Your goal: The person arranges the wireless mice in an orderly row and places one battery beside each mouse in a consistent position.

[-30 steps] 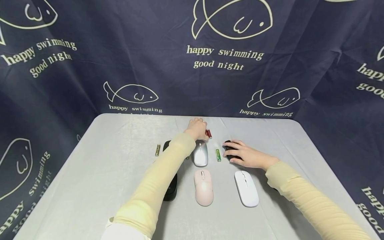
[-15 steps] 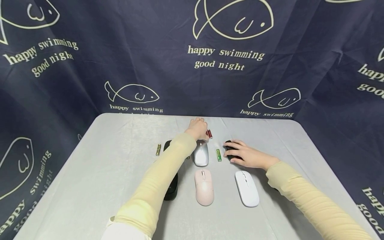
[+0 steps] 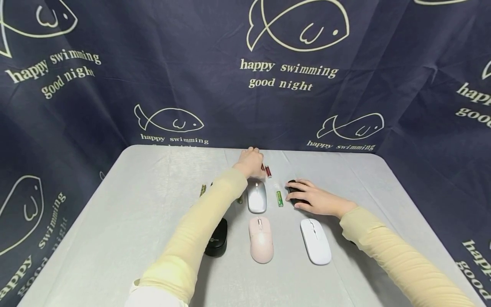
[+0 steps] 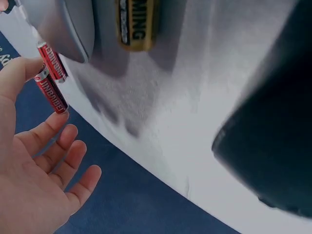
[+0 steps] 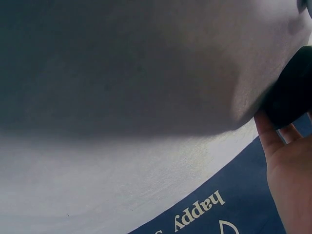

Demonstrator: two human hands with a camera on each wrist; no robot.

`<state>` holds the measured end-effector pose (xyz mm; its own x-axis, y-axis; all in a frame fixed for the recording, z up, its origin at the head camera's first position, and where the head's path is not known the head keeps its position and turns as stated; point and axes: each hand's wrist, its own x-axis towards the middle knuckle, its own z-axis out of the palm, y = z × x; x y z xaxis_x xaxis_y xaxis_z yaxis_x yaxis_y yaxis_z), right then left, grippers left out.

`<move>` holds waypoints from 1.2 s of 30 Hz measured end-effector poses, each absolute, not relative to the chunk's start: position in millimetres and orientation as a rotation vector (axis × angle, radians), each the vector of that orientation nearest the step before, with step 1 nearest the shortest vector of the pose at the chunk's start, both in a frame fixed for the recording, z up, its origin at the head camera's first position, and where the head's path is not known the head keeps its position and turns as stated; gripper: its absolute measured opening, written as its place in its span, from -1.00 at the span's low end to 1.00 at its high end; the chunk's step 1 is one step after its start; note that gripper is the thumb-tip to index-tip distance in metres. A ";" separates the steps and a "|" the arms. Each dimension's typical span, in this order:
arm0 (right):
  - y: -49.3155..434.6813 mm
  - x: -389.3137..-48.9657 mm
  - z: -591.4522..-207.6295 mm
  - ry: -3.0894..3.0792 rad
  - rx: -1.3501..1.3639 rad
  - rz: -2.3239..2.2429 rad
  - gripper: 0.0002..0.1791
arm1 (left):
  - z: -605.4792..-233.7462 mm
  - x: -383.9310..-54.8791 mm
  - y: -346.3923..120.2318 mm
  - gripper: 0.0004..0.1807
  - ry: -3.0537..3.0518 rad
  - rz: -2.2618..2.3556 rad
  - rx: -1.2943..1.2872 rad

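Observation:
My left hand (image 3: 250, 163) pinches a red battery (image 4: 51, 91) between thumb and index finger, the other fingers spread loosely. A second red battery (image 3: 268, 172) lies just right of it on the table. Nearer than the left hand is a silver mouse (image 3: 256, 198), and a green battery (image 3: 279, 198) lies to that mouse's right. My right hand (image 3: 318, 199) holds a black mouse (image 3: 294, 190) on the table, its fingers and thumb round the body. In the right wrist view the black mouse (image 5: 287, 92) is dark and partly cut off.
A pink mouse (image 3: 261, 241) and a white mouse (image 3: 316, 241) lie nearer the front. A black mouse (image 3: 217, 241) is partly behind my left sleeve. Gold batteries (image 3: 203, 189) (image 4: 137, 24) lie around the sleeve. A dark blue printed cloth (image 3: 245, 106) hangs behind the table (image 3: 115, 238).
My left hand has shifted slightly left and away, taking one red battery apart from the other. The right hand stays on the black mouse.

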<state>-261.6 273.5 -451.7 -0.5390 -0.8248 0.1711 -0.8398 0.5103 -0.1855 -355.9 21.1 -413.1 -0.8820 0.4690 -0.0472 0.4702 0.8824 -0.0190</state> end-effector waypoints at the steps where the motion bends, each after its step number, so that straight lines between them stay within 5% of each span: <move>1: 273.6 -261.7 -452.0 -2.675 1.477 0.378 -0.69 | -412.6 -356.2 19.6 -0.38 3.013 -0.044 0.758; 11: 273.0 -261.4 -450.7 -2.654 1.490 0.391 -0.70 | -400.6 -351.7 5.7 -0.28 3.035 -0.082 0.798; 36: 271.2 -260.3 -451.3 -2.639 1.497 0.441 -0.71 | -360.6 -296.6 -25.4 -0.48 3.082 0.006 1.066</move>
